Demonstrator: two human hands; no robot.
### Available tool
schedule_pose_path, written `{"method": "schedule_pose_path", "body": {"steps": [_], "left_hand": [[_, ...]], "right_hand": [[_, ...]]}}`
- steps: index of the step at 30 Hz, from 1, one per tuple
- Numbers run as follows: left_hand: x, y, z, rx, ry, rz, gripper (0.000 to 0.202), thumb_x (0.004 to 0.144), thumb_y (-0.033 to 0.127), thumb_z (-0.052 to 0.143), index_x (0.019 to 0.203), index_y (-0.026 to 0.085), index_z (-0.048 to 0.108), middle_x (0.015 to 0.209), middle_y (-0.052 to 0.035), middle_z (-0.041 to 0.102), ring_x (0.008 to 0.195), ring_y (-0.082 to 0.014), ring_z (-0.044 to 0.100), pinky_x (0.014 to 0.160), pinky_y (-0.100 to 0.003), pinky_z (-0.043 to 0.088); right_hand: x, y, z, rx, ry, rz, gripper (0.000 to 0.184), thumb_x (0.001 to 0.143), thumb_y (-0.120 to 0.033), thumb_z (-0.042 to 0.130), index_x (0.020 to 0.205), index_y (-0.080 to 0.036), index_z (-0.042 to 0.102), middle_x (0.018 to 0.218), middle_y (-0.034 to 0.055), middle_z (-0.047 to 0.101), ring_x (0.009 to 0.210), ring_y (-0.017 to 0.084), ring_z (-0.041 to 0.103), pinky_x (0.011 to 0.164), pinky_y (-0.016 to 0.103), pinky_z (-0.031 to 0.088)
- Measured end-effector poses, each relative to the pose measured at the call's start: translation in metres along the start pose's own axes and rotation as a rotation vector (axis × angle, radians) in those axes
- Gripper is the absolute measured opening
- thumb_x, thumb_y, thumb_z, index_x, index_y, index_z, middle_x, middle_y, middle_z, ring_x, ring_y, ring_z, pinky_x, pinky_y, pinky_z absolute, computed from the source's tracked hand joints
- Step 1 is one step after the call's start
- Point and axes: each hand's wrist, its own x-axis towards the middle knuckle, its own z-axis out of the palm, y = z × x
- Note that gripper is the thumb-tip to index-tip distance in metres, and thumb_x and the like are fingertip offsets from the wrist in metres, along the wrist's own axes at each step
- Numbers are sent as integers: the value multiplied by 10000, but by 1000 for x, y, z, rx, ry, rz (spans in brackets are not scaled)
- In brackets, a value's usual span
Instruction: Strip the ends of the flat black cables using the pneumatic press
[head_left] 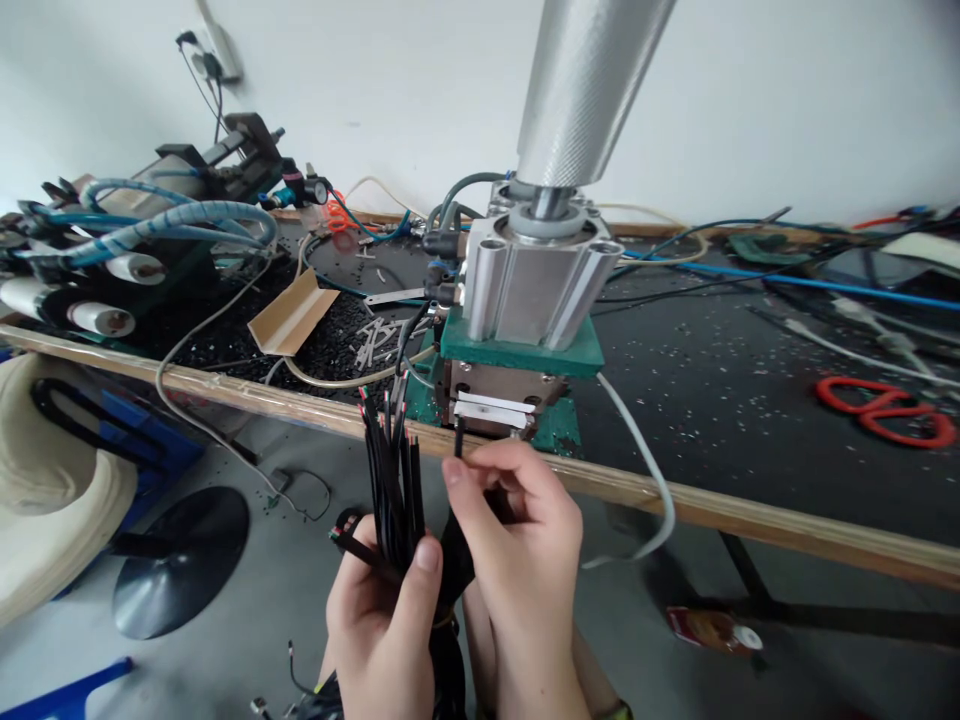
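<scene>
My left hand [386,610] is closed around a bundle of black cables [390,490], whose upper ends show small red and pale wire tips. One cable end [352,545] sticks out sideways to the left over the fingers. Between thumb and forefinger, my right hand [517,530] pinches a single black cable [459,440], its tip pointing up at the front slot of a pneumatic machine [532,280]. That machine has a silver cylinder block on a green plate, with a white strip [495,410] across its front. Whether the cable tip is inside the slot I cannot tell.
Red-handled scissors [885,410] lie at the right of the black bench. Left of the machine are a folded cardboard piece [292,310] and black scraps. Another machine with blue hoses [180,220] stands far left. A grey cable [645,470] hangs over the wooden edge.
</scene>
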Motion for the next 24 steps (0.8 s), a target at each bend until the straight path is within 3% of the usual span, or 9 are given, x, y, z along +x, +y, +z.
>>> {"method": "schedule_pose_path", "body": {"steps": [1, 3, 5, 6, 10, 13, 18, 24], "left_hand": [[0, -1, -3, 1, -2, 0, 416, 694, 423, 1162, 947, 200, 918, 879, -63, 887, 643, -159, 789, 660, -208, 681], [1, -2, -9, 6, 4, 6, 412, 685, 396, 1165, 953, 197, 923, 907, -83, 906, 688, -212, 841, 695, -260, 719], [1, -1, -13, 11, 14, 19, 417, 657, 361, 1175, 951, 197, 928, 912, -88, 914, 687, -238, 857, 695, -288, 736], [1, 0, -14, 9, 17, 28, 419, 643, 342, 1178, 950, 201, 930, 908, -84, 915, 686, -244, 861, 697, -295, 741], [2, 3, -12, 9, 18, 76, 405, 634, 297, 1176, 958, 221, 945, 922, -71, 925, 740, -269, 895, 726, -295, 752], [3, 2, -8, 26, -11, 34, 402, 645, 326, 1176, 959, 217, 950, 952, -78, 931, 756, -262, 897, 725, -271, 743], [2, -1, -6, 78, -48, -15, 424, 662, 402, 1173, 955, 203, 940, 947, -90, 922, 729, -255, 878, 702, -274, 735], [3, 5, 4, 117, -86, 25, 381, 713, 424, 1150, 900, 195, 910, 861, -66, 877, 647, -198, 816, 646, -238, 695]], "right_hand": [[-1, 0, -1, -59, 25, -73, 85, 949, -222, 853, 941, -266, 781, 853, -14, 689, 772, 190, 677, 762, 333, 584], [-3, -2, -5, -155, 36, -236, 248, 938, -140, 819, 1132, -294, 804, 1150, 41, 749, 1072, 240, 767, 969, 384, 637], [-4, -6, -10, -181, -59, -359, 340, 955, -66, 748, 1183, -310, 811, 1376, 59, 770, 1324, 261, 764, 1129, 402, 624], [-4, -9, -12, -171, -131, -374, 359, 972, -34, 705, 1166, -314, 818, 1383, 42, 801, 1339, 246, 779, 1138, 380, 626], [-1, -15, -16, -89, -405, -199, 303, 1017, -58, 612, 1008, -274, 825, 1004, -11, 880, 891, 180, 833, 779, 285, 631], [2, -17, -15, -5, -450, -128, 218, 1013, -191, 679, 822, -231, 778, 844, 16, 806, 762, 188, 755, 664, 297, 547], [3, -12, -14, 72, -373, -48, 344, 1044, -255, 760, 702, -223, 754, 685, -12, 683, 651, 154, 651, 599, 284, 455], [-2, 7, -6, 209, -72, 226, 277, 983, -290, 843, 710, -243, 855, 693, 7, 786, 653, 178, 689, 611, 287, 492]]}}
